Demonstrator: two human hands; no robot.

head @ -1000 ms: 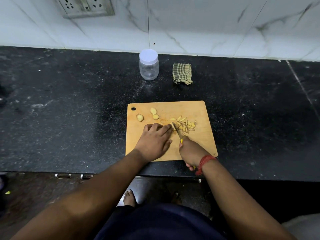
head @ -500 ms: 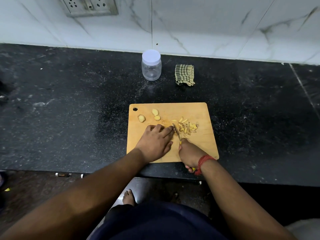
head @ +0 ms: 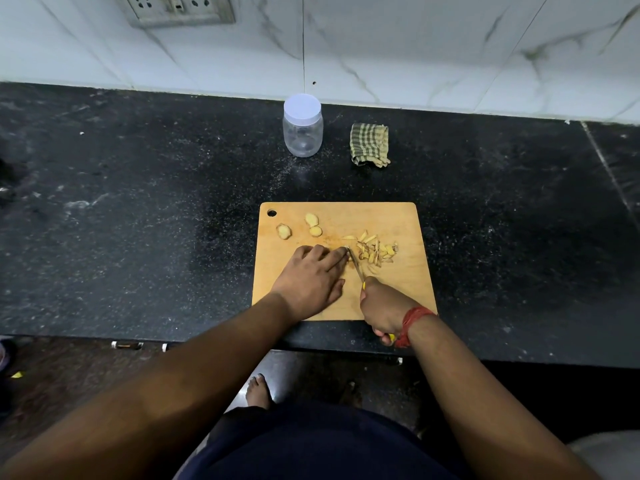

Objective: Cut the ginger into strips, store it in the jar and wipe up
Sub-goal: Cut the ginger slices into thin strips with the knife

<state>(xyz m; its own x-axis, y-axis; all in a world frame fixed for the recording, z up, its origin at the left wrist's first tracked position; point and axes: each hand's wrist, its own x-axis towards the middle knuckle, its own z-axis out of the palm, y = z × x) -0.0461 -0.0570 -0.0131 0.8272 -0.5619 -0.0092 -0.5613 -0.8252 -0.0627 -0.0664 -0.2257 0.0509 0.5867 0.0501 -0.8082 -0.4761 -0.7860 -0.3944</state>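
Wooden cutting board [head: 408, 285] is maybe halfway done: ginger strips [head: 375, 252] piled, three ginger slices [head: 313, 225] uncut. Left hand [head: 313, 277] is pressed flat on a piece, knife [head: 356, 266] gripped by right hand [head: 382, 304]. Jar [head: 303, 128] capped, checked cloth [head: 369, 143] untouched on tabletop [head: 138, 220].

surface: black speckled stone counter [head: 138, 220]
on it: wooden cutting board [head: 408, 292], lidded clear jar [head: 303, 128], folded checked cloth [head: 370, 144]

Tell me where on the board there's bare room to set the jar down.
The cutting board is bare along its far edge and right side, beyond the strips. The far-left corner holds three ginger slices; the near half is crowded by both hands and the knife.
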